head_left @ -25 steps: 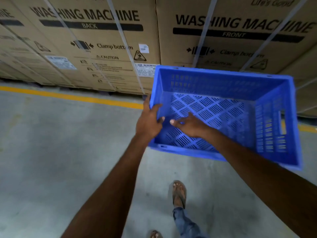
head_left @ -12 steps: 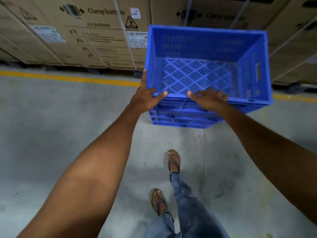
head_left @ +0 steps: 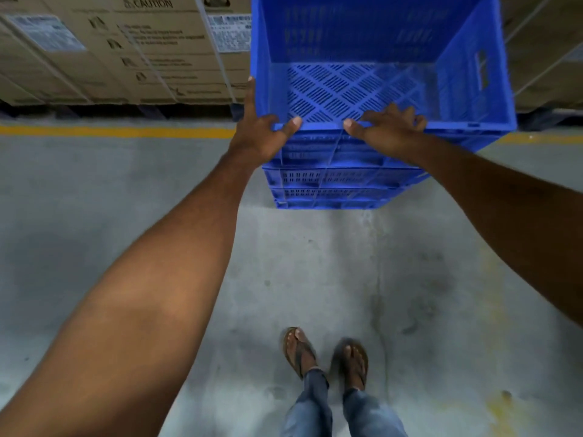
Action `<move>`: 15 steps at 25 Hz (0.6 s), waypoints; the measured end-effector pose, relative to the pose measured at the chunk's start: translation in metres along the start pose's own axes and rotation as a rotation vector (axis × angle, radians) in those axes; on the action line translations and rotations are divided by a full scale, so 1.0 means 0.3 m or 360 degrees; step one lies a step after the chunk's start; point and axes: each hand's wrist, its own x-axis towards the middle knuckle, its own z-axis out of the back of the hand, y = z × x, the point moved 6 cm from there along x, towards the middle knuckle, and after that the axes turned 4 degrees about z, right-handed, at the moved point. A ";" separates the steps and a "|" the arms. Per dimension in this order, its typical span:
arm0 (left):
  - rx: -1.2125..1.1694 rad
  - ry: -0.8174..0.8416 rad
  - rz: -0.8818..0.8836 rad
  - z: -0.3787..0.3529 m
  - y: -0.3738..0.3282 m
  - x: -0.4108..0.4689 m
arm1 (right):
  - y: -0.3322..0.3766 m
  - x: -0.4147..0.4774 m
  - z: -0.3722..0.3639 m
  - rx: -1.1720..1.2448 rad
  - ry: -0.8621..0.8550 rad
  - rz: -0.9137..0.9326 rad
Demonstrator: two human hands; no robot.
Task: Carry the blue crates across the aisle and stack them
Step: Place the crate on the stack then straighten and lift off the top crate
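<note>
I hold the blue perforated plastic crate (head_left: pixel 362 89) by its near rim, in the upper middle of the frame. My left grip (head_left: pixel 265 134) is clamped on the near left corner, with the thumb hooked over the rim and one finger laid up along the corner edge. My right grip (head_left: pixel 388 130) is curled over the same rim a little further right, its thumb pointing toward the left one. Directly under the crate is a stack of matching blue crates (head_left: pixel 331 184). It stands on the grey concrete floor (head_left: pixel 315 279), just this side of the yellow painted line (head_left: pixel 110 131) and the strapped brown cardboard cartons (head_left: pixel 110 52) at upper left.

I judge this to be the setting-down step. I cannot tell whether the crate is fully seated on the one below, because its far edge is out of my sight. That is the risk. Both grips are on one side only. If I let go while the base rides on a rim, the crate could tip toward me or slide off, and my sandalled feet (head_left: pixel 298 351) at the bottom of the frame have bare toes. Any part of my left grip under the rim could be nipped if the crate settles suddenly. A skewed crate would also make the stack lean.
</note>
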 end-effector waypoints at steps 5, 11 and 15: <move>0.0123 0.0136 0.0114 0.005 -0.019 -0.020 | 0.016 -0.023 0.008 0.0048 0.0054 0.0008; 0.0354 -0.0009 0.0360 -0.002 -0.071 -0.124 | -0.002 -0.109 0.030 -0.0046 0.0037 0.0054; 0.0253 -0.0194 0.0339 0.015 -0.126 -0.343 | -0.084 -0.310 0.038 0.0102 -0.0508 0.0143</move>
